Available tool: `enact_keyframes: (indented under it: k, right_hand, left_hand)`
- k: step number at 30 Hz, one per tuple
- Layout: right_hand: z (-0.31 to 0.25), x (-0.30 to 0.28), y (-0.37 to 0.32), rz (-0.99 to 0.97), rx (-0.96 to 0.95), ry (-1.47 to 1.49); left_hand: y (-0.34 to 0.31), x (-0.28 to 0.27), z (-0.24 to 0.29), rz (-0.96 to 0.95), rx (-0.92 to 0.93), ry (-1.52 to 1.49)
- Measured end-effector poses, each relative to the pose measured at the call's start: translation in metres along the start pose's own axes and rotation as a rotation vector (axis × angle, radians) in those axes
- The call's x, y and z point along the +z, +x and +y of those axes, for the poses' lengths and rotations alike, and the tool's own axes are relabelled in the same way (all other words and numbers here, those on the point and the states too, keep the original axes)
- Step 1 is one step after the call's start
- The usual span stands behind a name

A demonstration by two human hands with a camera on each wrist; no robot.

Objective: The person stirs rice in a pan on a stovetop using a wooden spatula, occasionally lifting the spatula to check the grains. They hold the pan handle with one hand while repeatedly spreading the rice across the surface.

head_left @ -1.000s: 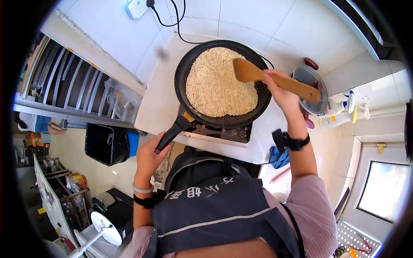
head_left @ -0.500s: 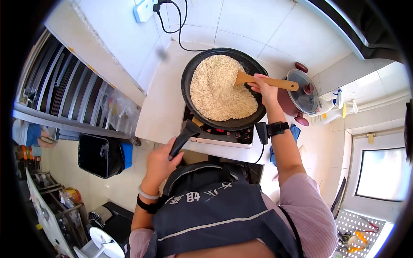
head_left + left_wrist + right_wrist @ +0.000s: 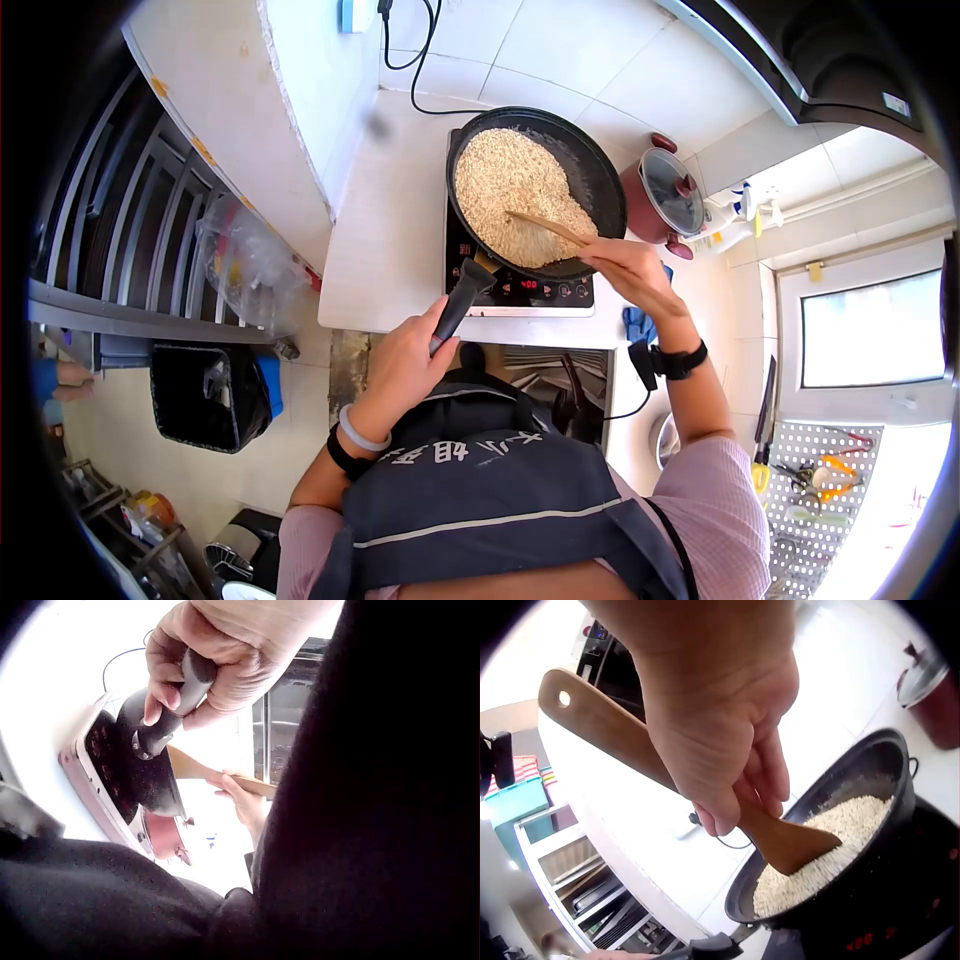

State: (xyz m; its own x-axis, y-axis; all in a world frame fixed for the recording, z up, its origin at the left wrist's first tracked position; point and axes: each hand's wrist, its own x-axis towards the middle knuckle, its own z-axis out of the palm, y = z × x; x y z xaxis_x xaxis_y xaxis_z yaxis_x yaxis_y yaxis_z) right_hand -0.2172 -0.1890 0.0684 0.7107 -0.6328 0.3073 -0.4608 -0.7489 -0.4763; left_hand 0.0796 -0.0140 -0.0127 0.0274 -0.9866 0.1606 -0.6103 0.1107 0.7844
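Observation:
A black frying pan (image 3: 598, 170) sits on an induction cooker (image 3: 465, 215), holding a broad heap of pale grains (image 3: 505, 170). My left hand (image 3: 408, 358) grips the pan's black handle (image 3: 462, 305); in the left wrist view its fingers wrap round that handle (image 3: 196, 682). Over the pan's near right rim, my right hand (image 3: 632, 272) holds a wooden spatula (image 3: 550, 226). The right wrist view shows the spatula's blade (image 3: 799, 846) with its edge in the grains, while its holed handle (image 3: 604, 724) runs back under the palm. Grains lie toward the pan's left, baring dark pan at the right.
Right of the pan stands a dark red pot (image 3: 645, 205) with a glass lid, spray bottles (image 3: 740, 205) beyond it. A blue cloth (image 3: 638, 325) lies on the counter. Leftward are a metal rack (image 3: 150, 215) and a black-lined bin (image 3: 195, 395). A power cord (image 3: 425, 75) runs behind.
The spatula has dipped into the grains and swept toward the pan's near side, shifting them and baring pan at the right. My left hand keeps its grip. The head view has turned.

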Motion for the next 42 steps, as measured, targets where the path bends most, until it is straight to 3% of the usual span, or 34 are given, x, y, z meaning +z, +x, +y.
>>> enact_keyframes:
  k: [1,7,8,9,12,16,17,19,23,25,27,33,35,38,42]
  right_hand:
    - [-0.014,-0.007,-0.004,0.021,0.114,0.0]
    - [-0.057,-0.007,0.001,0.063,0.121,0.092]
    - [-0.056,-0.003,0.007,-0.011,0.09,0.053]
    - [-0.055,0.003,0.016,-0.084,0.054,0.012]
    - [-0.022,0.037,0.043,-0.009,-0.127,-0.086]
    - [0.018,0.047,0.079,0.151,-0.094,-0.091]
    - [0.022,0.043,0.08,0.12,0.16,-0.015]
    - [0.059,0.035,0.087,0.179,0.246,-0.057]
    - [0.141,0.023,0.078,0.312,0.39,0.159]
    - [0.136,0.001,0.06,0.38,0.503,0.517]
    - [0.122,-0.027,0.044,0.418,0.523,0.574]
    - [0.114,-0.072,0.004,0.452,0.597,0.388]
    - [0.138,-0.059,0.004,0.451,0.605,0.342]
    - [0.187,-0.025,0.021,0.534,0.657,0.59]
    - [0.188,0.011,0.07,0.496,0.78,0.912]
  left_hand:
    - [0.001,-0.003,-0.002,-0.03,-0.003,-0.008]
    - [0.002,0.0,-0.008,-0.016,0.038,-0.054]
    - [0.001,0.0,-0.006,-0.02,0.029,-0.048]
    - [0.001,-0.001,-0.005,-0.006,0.025,-0.035]
    - [-0.001,0.001,0.0,0.003,0.016,0.0]
    - [-0.005,0.008,0.008,0.026,-0.056,-0.008]
    - [-0.006,0.011,0.009,0.047,-0.072,-0.038]
    - [-0.007,0.011,0.017,0.058,-0.1,0.0]
    - [-0.008,0.014,0.024,0.09,-0.196,0.004]
    - [-0.007,0.01,0.033,0.095,-0.227,0.01]
    - [-0.006,0.01,0.034,0.087,-0.26,0.014]
    - [-0.006,0.019,0.03,0.106,-0.241,0.0]
    - [-0.008,0.022,0.027,0.124,-0.243,0.029]
    - [-0.008,0.022,0.027,0.092,-0.304,0.024]
    - [-0.007,0.022,0.024,0.085,-0.255,0.088]
